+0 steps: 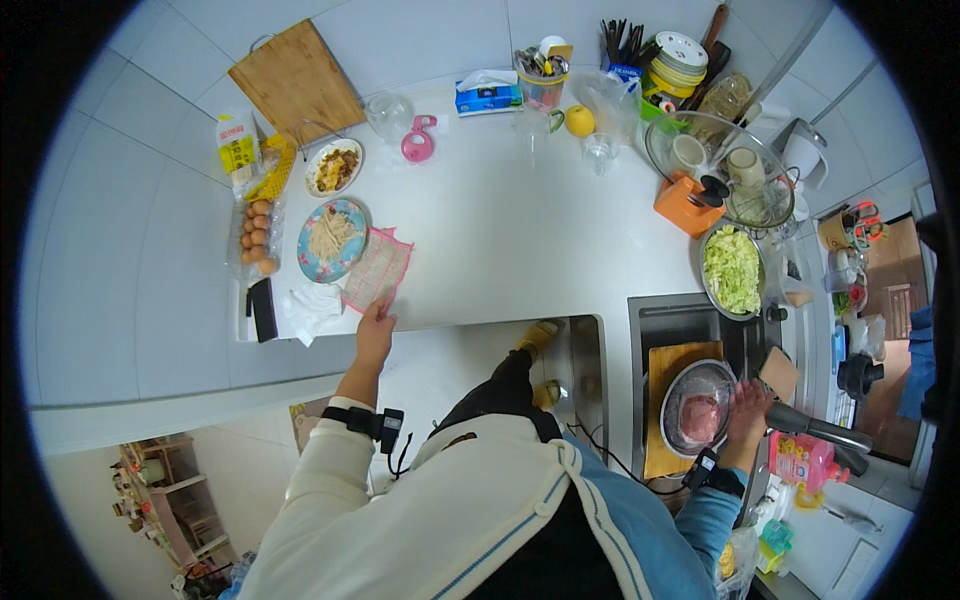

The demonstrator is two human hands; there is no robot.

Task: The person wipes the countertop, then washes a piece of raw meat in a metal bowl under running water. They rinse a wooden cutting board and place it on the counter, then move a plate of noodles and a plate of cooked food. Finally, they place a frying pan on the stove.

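Note:
My left hand is at the counter's front edge, its fingertips pinching the near corner of a pink-edged dishcloth. Beside the cloth sits a blue floral plate bearing pale strips of food. A crumpled white tissue lies left of this hand. Over the sink, my right hand has its fingers extended at the right rim of a metal bowl. That bowl contains a piece of raw meat and rests on a wooden board. Whether the palm presses on the rim is unclear.
A faucet extends just right of my right hand. Chopped cabbage fills a bowl behind the sink. Eggs, a dark phone-like slab and a dish of cooked food stand at the left. A glass lid leans at the back right.

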